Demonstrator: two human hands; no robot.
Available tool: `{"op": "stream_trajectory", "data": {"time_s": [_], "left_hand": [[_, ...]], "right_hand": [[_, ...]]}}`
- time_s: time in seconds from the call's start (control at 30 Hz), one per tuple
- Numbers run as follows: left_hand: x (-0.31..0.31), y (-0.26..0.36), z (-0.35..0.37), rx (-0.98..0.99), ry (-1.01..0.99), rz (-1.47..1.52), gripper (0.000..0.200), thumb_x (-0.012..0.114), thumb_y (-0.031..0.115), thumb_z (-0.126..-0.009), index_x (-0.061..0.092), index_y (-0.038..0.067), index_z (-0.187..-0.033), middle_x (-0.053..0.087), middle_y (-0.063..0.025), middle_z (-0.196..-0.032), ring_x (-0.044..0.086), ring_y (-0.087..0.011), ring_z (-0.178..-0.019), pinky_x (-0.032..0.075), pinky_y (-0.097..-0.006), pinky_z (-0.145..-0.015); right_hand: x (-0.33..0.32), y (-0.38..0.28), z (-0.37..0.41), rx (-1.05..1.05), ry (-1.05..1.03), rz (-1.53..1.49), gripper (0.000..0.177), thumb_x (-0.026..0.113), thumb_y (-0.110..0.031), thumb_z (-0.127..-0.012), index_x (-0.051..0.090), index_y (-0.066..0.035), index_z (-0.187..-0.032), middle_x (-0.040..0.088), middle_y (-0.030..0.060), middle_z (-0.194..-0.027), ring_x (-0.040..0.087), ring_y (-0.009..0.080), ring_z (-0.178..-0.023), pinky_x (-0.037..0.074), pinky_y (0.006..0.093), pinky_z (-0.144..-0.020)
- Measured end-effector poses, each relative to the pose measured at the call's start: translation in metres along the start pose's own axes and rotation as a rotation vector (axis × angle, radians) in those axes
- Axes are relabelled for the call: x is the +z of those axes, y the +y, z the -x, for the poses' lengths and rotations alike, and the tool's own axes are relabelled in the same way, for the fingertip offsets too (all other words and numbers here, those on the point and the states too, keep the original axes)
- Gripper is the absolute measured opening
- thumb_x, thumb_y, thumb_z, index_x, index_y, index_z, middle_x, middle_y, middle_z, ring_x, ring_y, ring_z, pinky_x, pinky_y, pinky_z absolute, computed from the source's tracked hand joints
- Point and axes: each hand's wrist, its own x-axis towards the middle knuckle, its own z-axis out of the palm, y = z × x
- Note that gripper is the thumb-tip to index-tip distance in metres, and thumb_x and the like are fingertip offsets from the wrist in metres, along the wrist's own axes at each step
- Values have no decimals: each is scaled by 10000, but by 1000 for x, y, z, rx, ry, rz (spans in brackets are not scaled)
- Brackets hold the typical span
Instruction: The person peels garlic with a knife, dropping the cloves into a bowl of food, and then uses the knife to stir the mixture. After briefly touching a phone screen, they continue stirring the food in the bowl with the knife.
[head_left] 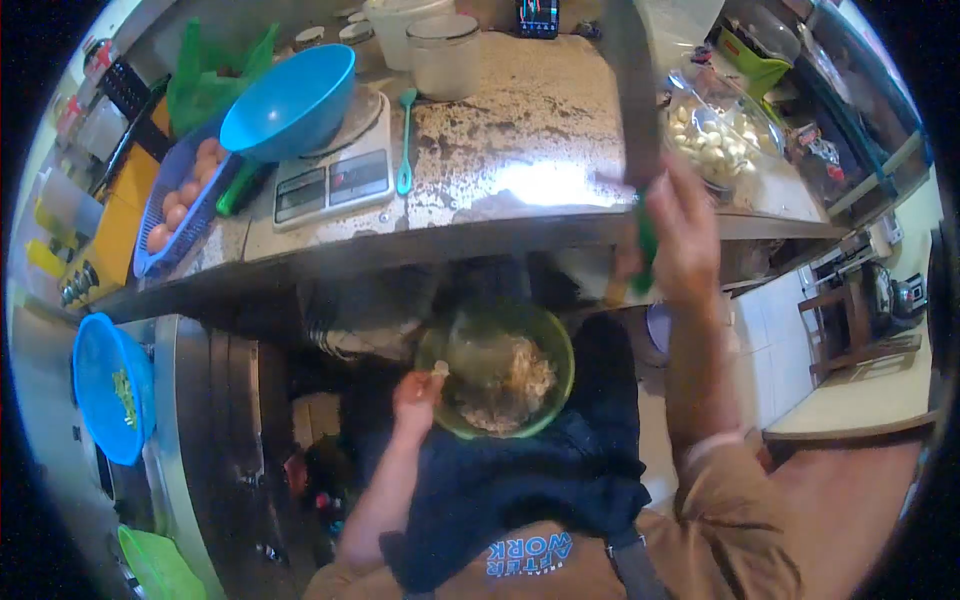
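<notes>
My right hand, raised at the counter's front edge, is wrapped round the green handle of a large knife. The broad blade points away over the counter and is smeared by motion. At the left rim of a green bowl between my legs, my left hand pinches a small pale piece that looks like a garlic clove. Brownish, beige scraps fill part of the bowl; they are too blurred to name. Peeled garlic cloves sit in a clear container at the counter's right.
On the worn counter are a white kitchen scale, a blue bowl, a turquoise spoon and a purple basket of eggs. Another blue bowl with green pieces stands lower left. A wooden chair is far right.
</notes>
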Motion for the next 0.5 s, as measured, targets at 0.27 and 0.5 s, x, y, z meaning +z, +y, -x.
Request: {"op": "stream_trajectory", "data": {"time_s": [0.27, 0.5], "left_hand": [[25, 82, 43, 108, -96, -40, 223, 707, 195, -809, 630, 0, -883, 639, -35, -783, 574, -92, -694, 466, -242, -646], [39, 105, 62, 295, -249, 159, 139, 697, 79, -815, 592, 36, -896, 610, -2, -806, 551, -69, -720, 457, -210, -657]], "right_hand": [[44, 90, 157, 354, -123, 8, 148, 595, -93, -880, 620, 9, -984, 644, 55, -894, 607, 102, -776, 491, 250, -683], [70, 78, 146, 194, -160, 63, 187, 648, -101, -833, 635, 20, -974, 657, 115, -884, 624, 143, -789, 497, 274, -722]]}}
